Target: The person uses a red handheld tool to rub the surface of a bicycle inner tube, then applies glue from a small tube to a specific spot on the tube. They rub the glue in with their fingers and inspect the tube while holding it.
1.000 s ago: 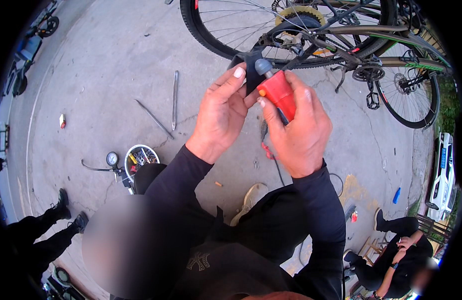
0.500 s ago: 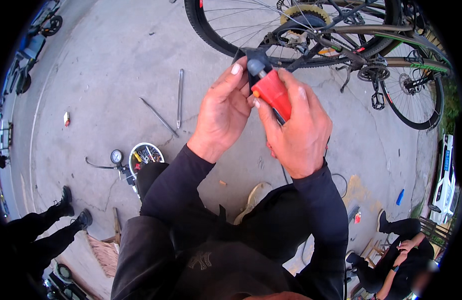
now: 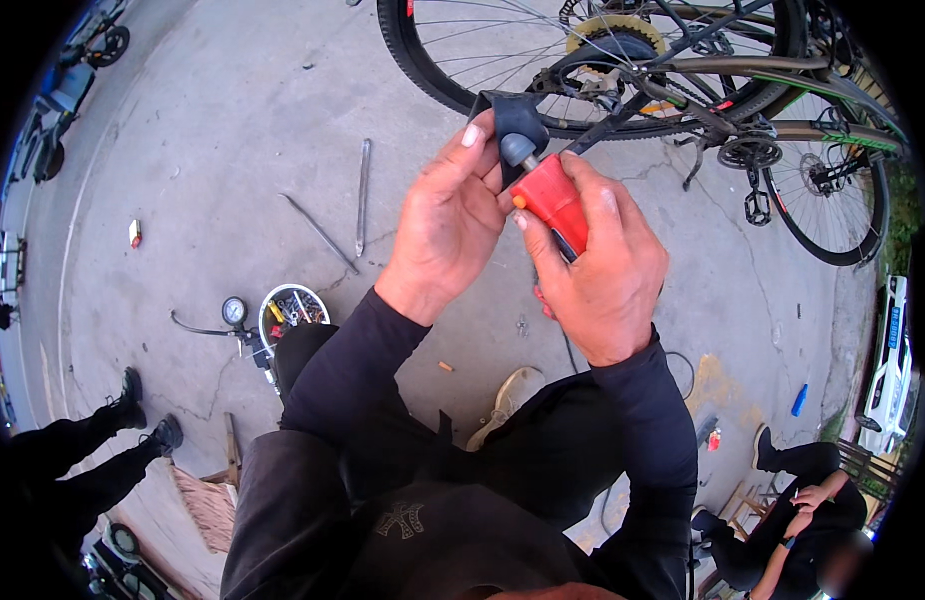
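Observation:
My left hand (image 3: 443,215) holds a black rubber piece (image 3: 513,110), perhaps an inner tube, between thumb and fingers in front of a bicycle wheel. My right hand (image 3: 603,265) is wrapped round a red handheld power tool (image 3: 551,195) with an orange button. Its grey rounded head (image 3: 520,147), on a metal shaft, lies over the rubber; whether it touches is hard to tell. A cable runs down from below the tool.
A bicycle (image 3: 743,70) fills the upper right. Two metal bars (image 3: 362,195) lie on the concrete, left of my hands. A gauge (image 3: 235,311) and white tool bucket (image 3: 320,300) stand lower left. One person (image 3: 93,430) stands left; another (image 3: 823,500) sits lower right.
Since a second ago the tool and my right hand have shifted slightly, bringing the grey head over the black rubber. The blurred shape at lower left is gone.

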{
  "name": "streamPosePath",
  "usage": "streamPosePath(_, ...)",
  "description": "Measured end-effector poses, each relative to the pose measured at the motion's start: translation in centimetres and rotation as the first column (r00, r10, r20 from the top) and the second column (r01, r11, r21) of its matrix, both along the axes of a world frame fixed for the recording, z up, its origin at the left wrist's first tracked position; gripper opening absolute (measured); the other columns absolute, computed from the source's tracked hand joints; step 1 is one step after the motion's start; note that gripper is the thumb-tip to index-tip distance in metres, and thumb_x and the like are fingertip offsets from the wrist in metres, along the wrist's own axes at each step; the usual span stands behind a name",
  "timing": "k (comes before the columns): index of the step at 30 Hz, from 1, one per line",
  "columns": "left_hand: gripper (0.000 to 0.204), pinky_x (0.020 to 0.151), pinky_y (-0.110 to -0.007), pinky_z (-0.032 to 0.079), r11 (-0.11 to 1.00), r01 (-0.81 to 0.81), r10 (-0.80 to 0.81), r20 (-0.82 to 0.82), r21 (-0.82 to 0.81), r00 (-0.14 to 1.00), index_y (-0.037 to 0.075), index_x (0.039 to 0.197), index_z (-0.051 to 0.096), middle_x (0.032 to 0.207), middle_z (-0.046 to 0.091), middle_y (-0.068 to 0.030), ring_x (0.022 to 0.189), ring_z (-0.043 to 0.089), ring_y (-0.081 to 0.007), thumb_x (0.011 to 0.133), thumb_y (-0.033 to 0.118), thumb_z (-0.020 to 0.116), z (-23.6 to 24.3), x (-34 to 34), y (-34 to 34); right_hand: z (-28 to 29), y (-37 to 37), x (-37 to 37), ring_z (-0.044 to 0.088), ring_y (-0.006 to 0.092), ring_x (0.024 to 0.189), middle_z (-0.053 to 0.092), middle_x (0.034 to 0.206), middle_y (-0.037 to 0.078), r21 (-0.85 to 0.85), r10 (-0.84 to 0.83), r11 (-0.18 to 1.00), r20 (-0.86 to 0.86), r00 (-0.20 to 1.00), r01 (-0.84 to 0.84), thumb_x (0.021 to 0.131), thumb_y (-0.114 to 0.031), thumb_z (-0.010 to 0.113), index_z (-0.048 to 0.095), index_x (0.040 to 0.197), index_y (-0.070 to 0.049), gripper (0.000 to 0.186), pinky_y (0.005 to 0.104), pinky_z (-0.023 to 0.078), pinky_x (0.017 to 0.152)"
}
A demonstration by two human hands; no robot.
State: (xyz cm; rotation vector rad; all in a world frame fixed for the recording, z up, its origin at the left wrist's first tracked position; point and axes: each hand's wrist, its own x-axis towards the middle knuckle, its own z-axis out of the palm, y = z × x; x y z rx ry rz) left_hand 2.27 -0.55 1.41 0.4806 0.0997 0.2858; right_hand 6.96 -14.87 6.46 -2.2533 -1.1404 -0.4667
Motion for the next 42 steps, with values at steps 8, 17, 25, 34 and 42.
streamPosePath(8,0.043,0.101,-0.038,0.046,1.000,-0.015,0.016,-0.037,0.020,0.999,0.003,0.134,0.052,0.130,0.063,-0.0088,0.117,0.061,-0.0198,0.102,0.033,0.053,-0.4,0.0,-0.5,0.5,-0.3,0.3,0.066,0.0330,0.084,0.064,0.098,0.012,-0.003,-0.009,1.000,0.019,1.000,0.010,0.076,-0.021,0.082,0.056,0.126,-0.008,0.057,0.0415,0.054,0.064)
streamPosePath(17,0.039,0.103,-0.044,0.046,0.976,-0.120,0.132,-0.055,0.184,0.990,0.001,0.126,0.059,0.125,0.065,-0.0060,0.115,0.062,-0.0202,0.100,0.030,0.061,-1.8,-0.4,0.7,0.4,-0.2,0.5,0.068,0.0339,0.083,0.068,0.099,0.015,0.004,0.019,1.000,-0.103,0.995,-0.018,0.076,-0.021,0.082,0.062,0.118,-0.006,0.048,0.0406,0.055,0.070)
streamPosePath(25,0.023,0.103,-0.040,0.047,0.957,-0.234,0.262,-0.167,0.173,0.950,0.006,0.116,0.061,0.122,0.066,-0.0061,0.111,0.063,-0.0194,0.101,0.022,0.054,-1.2,-2.7,7.5,-0.1,-3.6,3.4,0.059,0.0106,0.084,0.066,0.100,0.005,-0.170,-0.114,0.984,-0.817,0.565,-0.047,0.096,-0.037,0.065,0.060,0.129,0.002,0.051,0.0251,0.048,0.075)
streamPosePath(34,0.065,0.095,-0.040,0.051,0.982,-0.140,0.086,-0.357,-0.127,0.930,-0.008,0.141,0.042,0.127,0.059,-0.0146,0.108,0.062,-0.0236,0.085,0.006,0.073,-2.9,-3.1,0.4,-11.8,-7.3,3.8,0.061,0.0129,0.082,0.070,0.091,0.008,-0.558,-0.363,0.787,-0.763,0.535,-0.262,0.096,-0.042,0.061,0.070,0.107,0.002,0.046,0.0300,0.049,0.079)
streamPosePath(42,0.075,0.077,-0.033,0.052,1.000,-0.011,0.001,-0.361,-0.026,0.933,0.000,0.149,0.039,0.110,0.062,-0.0157,0.091,0.062,-0.0222,0.079,-0.007,0.064,-5.0,-2.5,-3.9,-34.2,-0.8,-13.4,0.061,0.0372,0.108,0.062,0.119,0.016,-0.357,-0.154,0.812,-0.894,0.420,-0.462,0.084,-0.023,0.075,0.055,0.126,-0.007,0.049,0.0484,0.050,0.088)
